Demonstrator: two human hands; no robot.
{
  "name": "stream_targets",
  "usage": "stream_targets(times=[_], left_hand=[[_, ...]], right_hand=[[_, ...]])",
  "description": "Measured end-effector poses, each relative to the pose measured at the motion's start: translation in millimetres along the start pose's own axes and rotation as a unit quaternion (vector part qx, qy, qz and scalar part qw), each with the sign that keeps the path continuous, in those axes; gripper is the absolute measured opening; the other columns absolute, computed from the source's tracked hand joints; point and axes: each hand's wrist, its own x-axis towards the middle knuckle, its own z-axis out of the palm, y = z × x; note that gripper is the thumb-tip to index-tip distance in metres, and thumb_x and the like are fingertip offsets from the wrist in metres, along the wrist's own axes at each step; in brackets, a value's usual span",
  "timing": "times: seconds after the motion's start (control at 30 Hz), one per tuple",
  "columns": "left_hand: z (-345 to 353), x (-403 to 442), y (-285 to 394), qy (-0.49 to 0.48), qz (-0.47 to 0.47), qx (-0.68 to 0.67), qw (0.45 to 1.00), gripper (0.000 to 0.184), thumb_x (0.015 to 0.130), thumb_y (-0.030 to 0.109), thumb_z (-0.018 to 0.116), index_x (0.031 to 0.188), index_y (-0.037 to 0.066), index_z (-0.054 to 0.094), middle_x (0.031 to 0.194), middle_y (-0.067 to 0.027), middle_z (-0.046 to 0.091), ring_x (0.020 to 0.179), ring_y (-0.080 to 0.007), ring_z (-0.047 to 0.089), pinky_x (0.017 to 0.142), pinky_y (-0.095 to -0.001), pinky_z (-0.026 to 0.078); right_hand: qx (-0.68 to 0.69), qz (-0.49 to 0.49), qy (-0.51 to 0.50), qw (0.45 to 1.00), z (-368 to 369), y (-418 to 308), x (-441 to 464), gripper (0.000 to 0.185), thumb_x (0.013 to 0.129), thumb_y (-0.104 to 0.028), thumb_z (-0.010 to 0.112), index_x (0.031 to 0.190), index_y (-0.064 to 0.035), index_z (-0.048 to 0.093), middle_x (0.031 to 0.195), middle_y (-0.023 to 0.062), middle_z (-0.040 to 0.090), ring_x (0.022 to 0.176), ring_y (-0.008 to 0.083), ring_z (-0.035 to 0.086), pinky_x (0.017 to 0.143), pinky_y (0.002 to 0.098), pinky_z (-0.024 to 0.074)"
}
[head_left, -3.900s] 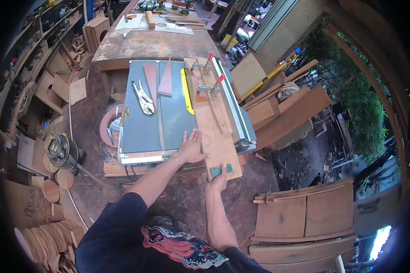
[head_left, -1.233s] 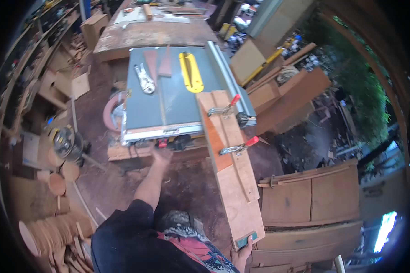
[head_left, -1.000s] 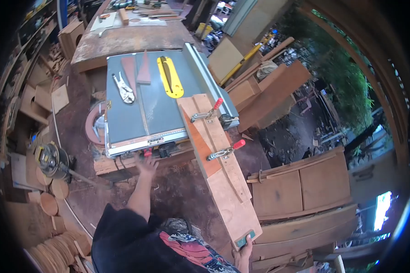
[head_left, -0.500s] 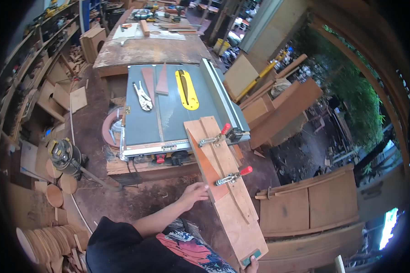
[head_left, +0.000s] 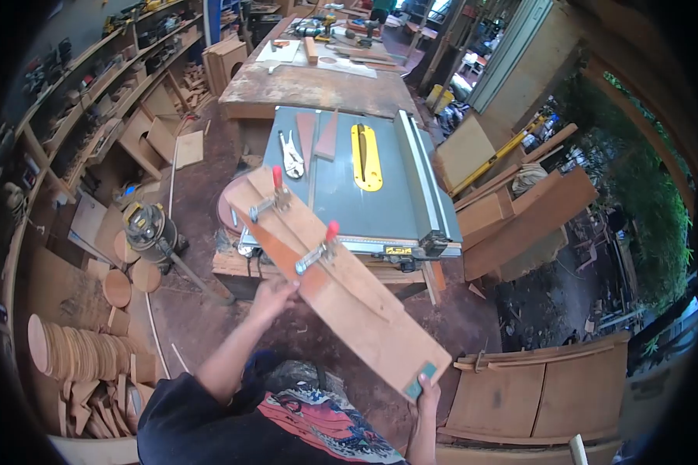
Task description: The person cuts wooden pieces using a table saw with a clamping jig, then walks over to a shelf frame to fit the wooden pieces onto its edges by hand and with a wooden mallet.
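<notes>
A long plywood tapering jig [head_left: 357, 310] with two red-handled toggle clamps [head_left: 318, 252] is held slantwise before the table saw [head_left: 333, 209]. Under the clamps lies a reddish wooden piece [head_left: 278, 252]. My left hand [head_left: 274, 301] grips the jig's left edge near the lower clamp, its fingers partly hidden beneath. At the near right end, my right hand [head_left: 425, 394] is closed on the board beside a green patch [head_left: 420, 380]. Locking pliers [head_left: 291, 157] and two tapered wood pieces [head_left: 305, 139] lie on the saw top, left of the yellow blade insert [head_left: 367, 159].
The saw's fence [head_left: 423, 174] runs along its right side. A workbench [head_left: 318, 89] with tools stands behind. On the left are a shop vacuum [head_left: 149, 231] and stacked wooden discs [head_left: 81, 349]. Wooden panels [head_left: 539, 395] stand at the lower right; boards [head_left: 527, 217] lean beyond the saw.
The jig has swung left across the saw's front, its far end now over the saw's left front corner. Both hands have moved with it. The camera view has shifted left.
</notes>
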Motion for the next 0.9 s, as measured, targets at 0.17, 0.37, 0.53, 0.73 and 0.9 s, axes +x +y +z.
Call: stream_targets(times=[0.17,0.37,0.53,0.73,0.9], left_hand=[[-33,34,52,0.105,0.173,0.269,0.942,0.047,0.089,0.031,0.072,0.121,-0.002,0.065,0.100,-0.0129,0.073,0.086,-0.0234,0.069,0.082,-0.0358,0.055],[-93,101,92,0.126,0.358,0.521,0.764,0.077,0.076,0.030,0.081,0.141,0.004,0.051,0.149,-0.0171,0.045,0.144,-0.0359,0.034,0.113,-0.0490,0.035],[-108,148,134,-0.008,0.402,0.621,0.673,0.096,0.066,0.045,0.087,0.142,0.002,0.047,0.143,-0.0151,0.049,0.141,-0.0375,0.037,0.119,-0.0518,0.026],[-115,183,147,-0.049,0.455,0.596,0.659,0.079,0.061,0.043,0.088,0.125,0.005,0.060,0.124,-0.0158,0.053,0.124,-0.0357,0.047,0.109,-0.0514,0.034],[-116,188,144,-0.042,0.412,0.603,0.682,0.085,0.064,0.049,0.086,0.133,0.008,0.056,0.127,-0.0153,0.054,0.125,-0.0352,0.048,0.109,-0.0486,0.034]], right_hand=[[0.045,0.020,-0.020,0.999,117,-48,63,0.048,0.090,-0.016,0.073,0.127,0.0103,0.056,0.117,0.0135,0.066,0.101,0.0231,0.067,0.090,0.0365,0.0547],[-0.012,0.024,0.003,1.000,193,-61,120,0.043,0.088,-0.018,0.077,0.116,0.0121,0.063,0.109,0.0133,0.068,0.099,0.0195,0.066,0.085,0.0356,0.0541],[-0.445,-0.302,0.241,0.808,242,-72,98,0.040,0.093,-0.016,0.070,0.121,0.0108,0.060,0.113,0.0176,0.067,0.106,0.0284,0.065,0.092,0.0403,0.0520],[-0.303,-0.596,-0.459,0.584,506,-168,43,0.030,0.083,-0.011,0.073,0.112,-0.0036,0.068,0.110,0.0165,0.068,0.105,0.0367,0.064,0.089,0.0445,0.0531],[-0.374,-0.564,-0.396,0.621,634,-158,169,0.023,0.086,-0.019,0.072,0.104,-0.0051,0.068,0.096,0.0141,0.065,0.096,0.0343,0.065,0.082,0.0407,0.0546]])
